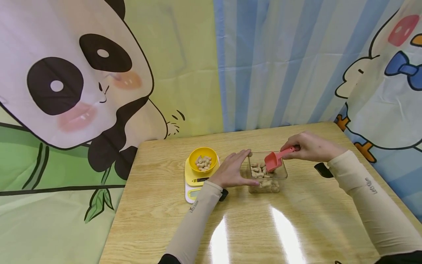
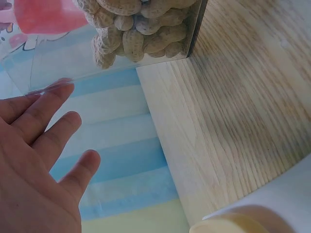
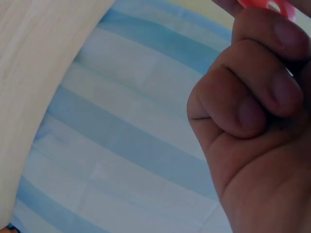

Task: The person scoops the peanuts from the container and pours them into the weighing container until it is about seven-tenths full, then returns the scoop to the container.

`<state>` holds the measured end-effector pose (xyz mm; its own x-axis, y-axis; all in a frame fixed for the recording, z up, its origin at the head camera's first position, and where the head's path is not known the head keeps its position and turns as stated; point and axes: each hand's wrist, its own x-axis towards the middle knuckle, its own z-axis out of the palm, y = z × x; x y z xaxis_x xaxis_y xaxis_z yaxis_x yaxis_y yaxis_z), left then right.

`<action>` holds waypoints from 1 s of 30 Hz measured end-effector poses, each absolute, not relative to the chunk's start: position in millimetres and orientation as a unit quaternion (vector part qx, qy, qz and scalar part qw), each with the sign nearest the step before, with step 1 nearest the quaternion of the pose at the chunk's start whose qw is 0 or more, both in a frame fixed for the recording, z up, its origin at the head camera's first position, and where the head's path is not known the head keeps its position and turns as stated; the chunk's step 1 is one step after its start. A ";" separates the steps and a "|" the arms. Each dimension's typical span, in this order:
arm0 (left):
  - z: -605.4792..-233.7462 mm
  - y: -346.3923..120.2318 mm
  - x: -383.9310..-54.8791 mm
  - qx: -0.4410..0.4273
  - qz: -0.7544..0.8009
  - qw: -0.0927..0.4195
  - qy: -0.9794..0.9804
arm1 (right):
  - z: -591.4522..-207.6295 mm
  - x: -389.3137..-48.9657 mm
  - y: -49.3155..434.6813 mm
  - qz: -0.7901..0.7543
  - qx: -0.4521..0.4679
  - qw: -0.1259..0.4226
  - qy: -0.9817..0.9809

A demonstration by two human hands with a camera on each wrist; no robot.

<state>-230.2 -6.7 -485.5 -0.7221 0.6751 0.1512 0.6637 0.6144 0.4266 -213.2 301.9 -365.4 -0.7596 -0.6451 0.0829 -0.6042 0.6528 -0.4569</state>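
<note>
My right hand (image 1: 304,146) holds a red scoop (image 1: 273,161) by its handle, fingers curled in the right wrist view. The scoop's bowl is inside a clear plastic container (image 1: 284,175), above the peanuts (image 1: 258,171) in it. Spread along the container's left side, my left hand (image 1: 230,170) touches it, with the thumb at the front and the fingers towards the back corner. Those fingers (image 2: 53,136) look nearly straight in the left wrist view, two of them at the clear rim. The scoop handle (image 3: 274,6) barely shows in the right wrist view.
Left of the container, a yellow bowl (image 1: 192,164) with peanuts stands on a yellow and white kitchen scale (image 1: 191,182), partly behind the left hand. Beneath them is a wooden table (image 1: 155,220). Printed curtains (image 1: 263,73) hang beyond its back edge.
</note>
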 end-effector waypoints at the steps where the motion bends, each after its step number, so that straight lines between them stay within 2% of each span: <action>1: -485.6 -6.5 -230.4 0.373 0.233 0.012 0.898 | -365.8 -213.6 301.7 -0.234 -0.340 0.047 0.910; 8: -485.2 -6.2 -229.9 0.371 0.240 0.011 0.897 | -373.6 -216.5 299.6 -0.232 -0.348 0.043 0.907; 16: -487.9 -6.2 -229.6 0.367 0.257 0.010 0.894 | -401.9 -217.5 294.0 -0.271 -0.344 0.023 0.899; 24: -487.1 -7.4 -232.2 0.374 0.269 -0.001 0.887 | -414.1 -215.8 294.0 -0.289 -0.356 -0.032 0.888; 30: -489.6 -6.1 -231.3 0.373 0.278 0.006 0.885 | -418.4 -214.3 293.8 -0.324 -0.347 -0.007 0.880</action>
